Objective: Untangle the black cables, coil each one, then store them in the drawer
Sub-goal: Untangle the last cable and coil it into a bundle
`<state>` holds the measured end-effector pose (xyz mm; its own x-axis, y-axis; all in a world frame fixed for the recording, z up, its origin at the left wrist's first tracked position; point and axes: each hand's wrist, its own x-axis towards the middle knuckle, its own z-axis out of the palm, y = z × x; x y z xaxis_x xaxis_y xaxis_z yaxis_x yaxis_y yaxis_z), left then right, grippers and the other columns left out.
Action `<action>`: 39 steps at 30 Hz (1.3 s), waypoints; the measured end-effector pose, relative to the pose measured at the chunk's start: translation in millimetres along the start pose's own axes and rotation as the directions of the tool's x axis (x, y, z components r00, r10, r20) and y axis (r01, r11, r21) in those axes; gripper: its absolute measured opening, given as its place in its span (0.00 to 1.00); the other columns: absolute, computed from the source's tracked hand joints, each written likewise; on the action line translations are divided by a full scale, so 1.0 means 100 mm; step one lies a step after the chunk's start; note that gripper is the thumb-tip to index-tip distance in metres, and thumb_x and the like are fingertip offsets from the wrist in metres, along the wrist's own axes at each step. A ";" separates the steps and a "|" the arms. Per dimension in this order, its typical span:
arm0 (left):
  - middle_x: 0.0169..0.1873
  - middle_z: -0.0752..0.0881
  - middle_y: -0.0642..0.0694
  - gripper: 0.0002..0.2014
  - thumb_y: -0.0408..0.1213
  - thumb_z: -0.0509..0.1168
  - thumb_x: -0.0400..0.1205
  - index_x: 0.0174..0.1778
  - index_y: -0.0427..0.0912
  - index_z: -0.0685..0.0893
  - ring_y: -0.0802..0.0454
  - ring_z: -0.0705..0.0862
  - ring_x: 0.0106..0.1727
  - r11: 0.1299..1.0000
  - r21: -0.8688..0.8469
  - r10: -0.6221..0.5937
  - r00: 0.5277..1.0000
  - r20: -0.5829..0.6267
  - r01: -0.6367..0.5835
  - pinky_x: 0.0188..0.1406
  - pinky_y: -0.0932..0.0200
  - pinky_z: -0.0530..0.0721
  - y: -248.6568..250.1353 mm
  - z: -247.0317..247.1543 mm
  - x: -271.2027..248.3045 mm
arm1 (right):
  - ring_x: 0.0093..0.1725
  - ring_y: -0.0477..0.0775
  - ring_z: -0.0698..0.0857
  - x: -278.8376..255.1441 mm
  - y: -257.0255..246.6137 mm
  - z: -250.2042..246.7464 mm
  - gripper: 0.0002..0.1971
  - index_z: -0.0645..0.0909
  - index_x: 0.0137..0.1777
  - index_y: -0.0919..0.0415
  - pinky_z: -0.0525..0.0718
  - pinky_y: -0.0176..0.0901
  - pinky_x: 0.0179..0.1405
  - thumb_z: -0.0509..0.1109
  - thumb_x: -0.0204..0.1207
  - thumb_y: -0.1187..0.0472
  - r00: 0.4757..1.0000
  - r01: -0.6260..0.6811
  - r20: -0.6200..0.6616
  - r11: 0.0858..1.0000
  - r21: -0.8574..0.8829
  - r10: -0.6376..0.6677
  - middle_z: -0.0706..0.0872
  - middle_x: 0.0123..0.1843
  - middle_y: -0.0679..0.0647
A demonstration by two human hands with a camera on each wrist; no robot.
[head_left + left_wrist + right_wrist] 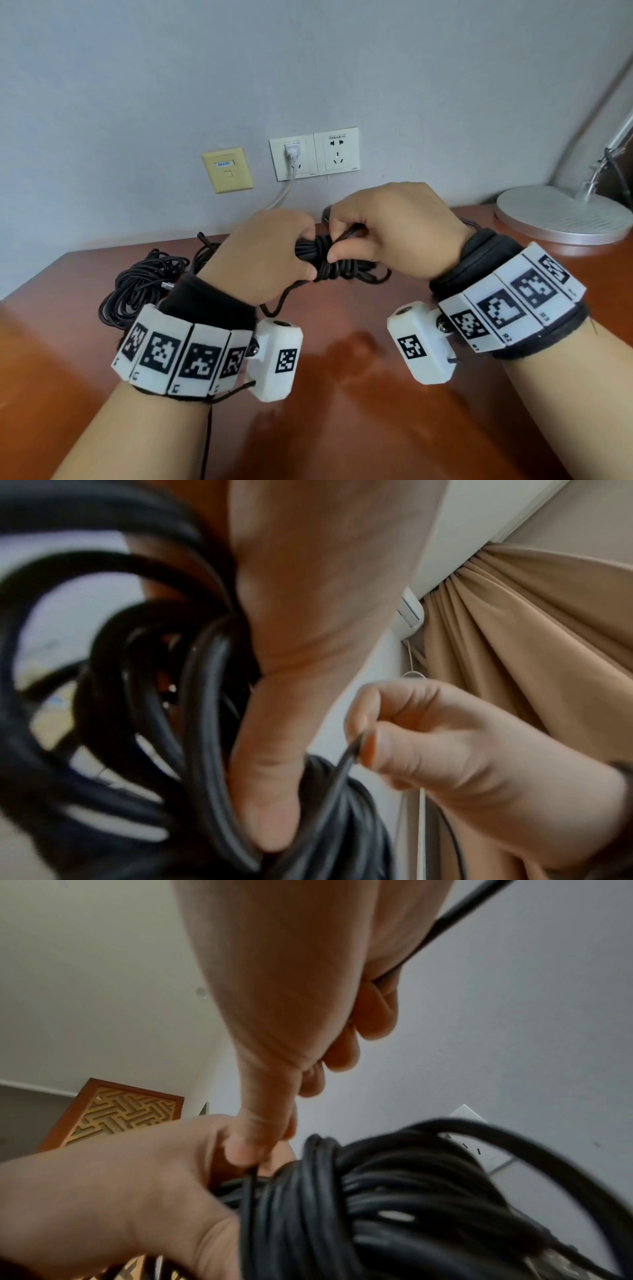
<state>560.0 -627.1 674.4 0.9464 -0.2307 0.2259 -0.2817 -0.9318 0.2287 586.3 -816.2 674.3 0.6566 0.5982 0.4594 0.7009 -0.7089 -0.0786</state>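
Observation:
Above the middle of the wooden desk (342, 394) I hold a coiled bundle of black cable (337, 265) between both hands. My left hand (270, 255) grips the bundle's left end, thumb across the strands (219, 737). My right hand (387, 233) pinches one thin strand (344, 236) between thumb and forefinger just above the bundle; the pinch shows in the left wrist view (356, 746). The bundle (377, 1204) fills the lower right wrist view, with turns wound round its middle. A second black cable (140, 287) lies loosely looped on the desk at the left, behind my left wrist.
A grey wall stands behind the desk with a yellow data socket (227, 170) and white power sockets (315, 154), one with a white plug and cord. A round silver lamp base (561, 214) sits at the desk's back right. No drawer is in view.

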 end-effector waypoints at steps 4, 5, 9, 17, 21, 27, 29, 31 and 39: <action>0.37 0.87 0.55 0.09 0.40 0.78 0.72 0.42 0.53 0.85 0.61 0.84 0.39 0.989 -0.130 0.094 0.985 0.142 -0.075 0.40 0.61 0.76 -0.01 -0.07 -0.04 | 0.43 0.43 0.84 0.00 0.11 0.03 0.06 0.86 0.46 0.43 0.83 0.52 0.49 0.71 0.76 0.45 0.998 0.018 0.045 0.956 0.293 -0.032 0.88 0.41 0.39; 0.36 0.87 0.55 0.08 0.40 0.78 0.72 0.41 0.52 0.85 0.61 0.84 0.39 0.984 -0.158 0.113 0.980 0.164 -0.087 0.41 0.59 0.78 -0.01 -0.08 -0.05 | 0.45 0.43 0.86 0.00 0.13 0.03 0.04 0.88 0.48 0.44 0.84 0.54 0.52 0.71 0.78 0.50 0.997 0.031 0.056 0.927 0.373 -0.056 0.89 0.43 0.40; 0.39 0.89 0.55 0.08 0.39 0.78 0.71 0.42 0.52 0.86 0.59 0.86 0.41 0.963 -0.246 0.159 0.971 0.179 -0.112 0.48 0.55 0.82 0.00 -0.11 -0.07 | 0.47 0.46 0.89 0.01 0.18 0.01 0.05 0.90 0.50 0.58 0.84 0.46 0.59 0.73 0.78 0.64 0.996 0.011 0.070 0.821 0.570 -0.062 0.92 0.45 0.48; 0.36 0.90 0.51 0.10 0.33 0.79 0.70 0.43 0.50 0.88 0.63 0.85 0.32 0.937 -0.334 0.146 0.982 0.122 -0.098 0.31 0.73 0.78 -0.08 -0.22 -0.09 | 0.53 0.48 0.89 0.00 0.28 -0.03 0.08 0.90 0.54 0.60 0.82 0.36 0.60 0.69 0.81 0.65 1.000 -0.016 0.026 0.780 0.626 0.000 0.93 0.50 0.49; 0.36 0.91 0.53 0.11 0.32 0.79 0.70 0.41 0.52 0.89 0.58 0.88 0.36 0.944 -0.323 0.101 0.990 0.094 -0.066 0.39 0.63 0.83 -0.23 -0.27 -0.09 | 0.56 0.39 0.86 0.02 0.25 0.05 0.11 0.89 0.59 0.56 0.78 0.26 0.62 0.67 0.83 0.64 1.000 -0.001 0.005 0.847 0.531 -0.003 0.91 0.55 0.44; 0.40 0.92 0.52 0.12 0.32 0.82 0.68 0.43 0.46 0.89 0.60 0.89 0.42 0.867 -0.483 0.237 0.953 0.190 -0.119 0.47 0.70 0.81 -0.20 -0.25 -0.11 | 0.57 0.36 0.87 0.01 0.18 0.15 0.11 0.89 0.60 0.56 0.79 0.31 0.64 0.67 0.83 0.62 0.999 -0.031 0.024 0.829 0.558 0.021 0.91 0.55 0.43; 0.42 0.92 0.50 0.14 0.38 0.83 0.65 0.44 0.44 0.89 0.57 0.89 0.48 0.810 -0.565 0.273 0.954 0.125 -0.157 0.54 0.67 0.82 -0.20 -0.22 -0.09 | 0.54 0.45 0.89 0.02 0.17 0.16 0.11 0.89 0.58 0.60 0.83 0.39 0.63 0.66 0.83 0.64 0.999 -0.043 0.028 0.790 0.612 0.032 0.92 0.53 0.49; 0.44 0.92 0.47 0.17 0.43 0.81 0.64 0.46 0.43 0.90 0.51 0.90 0.50 0.751 -0.632 0.269 0.963 0.030 -0.190 0.57 0.61 0.84 -0.18 -0.18 -0.07 | 0.47 0.44 0.90 0.00 0.16 0.13 0.10 0.90 0.52 0.56 0.85 0.44 0.62 0.68 0.81 0.67 0.997 -0.070 0.023 0.730 0.680 0.074 0.92 0.47 0.48; 0.36 0.90 0.43 0.14 0.34 0.80 0.68 0.44 0.38 0.82 0.47 0.90 0.37 0.521 -0.849 -0.304 0.910 -0.283 -0.090 0.41 0.47 0.90 -0.02 -0.03 0.08 | 0.42 0.44 0.83 0.02 0.10 0.28 0.10 0.82 0.52 0.45 0.80 0.47 0.45 0.60 0.85 0.59 1.000 -0.016 -0.016 0.952 0.306 0.023 0.88 0.43 0.42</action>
<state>567.4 -626.3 678.6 0.9020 0.1523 0.4040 -0.3659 -0.2271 0.9025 602.4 -811.2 650.0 0.6676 0.5759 0.4719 0.7416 -0.5705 -0.3529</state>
